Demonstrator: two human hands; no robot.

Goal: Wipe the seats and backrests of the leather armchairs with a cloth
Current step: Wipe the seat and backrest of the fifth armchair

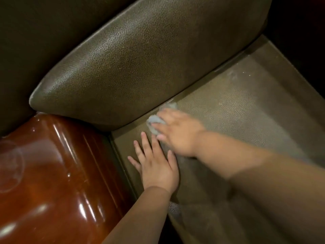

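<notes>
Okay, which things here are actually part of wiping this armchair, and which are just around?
Part of the job:
right hand holding the cloth
left hand resting flat on the seat
backrest

Just around:
glossy wooden armrest

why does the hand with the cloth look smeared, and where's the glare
Head view: the right hand and its cloth are motion-blurred; the left hand, flat on the seat, is sharper. Glare streaks the glossy wooden armrest; corners fall dark.
</notes>
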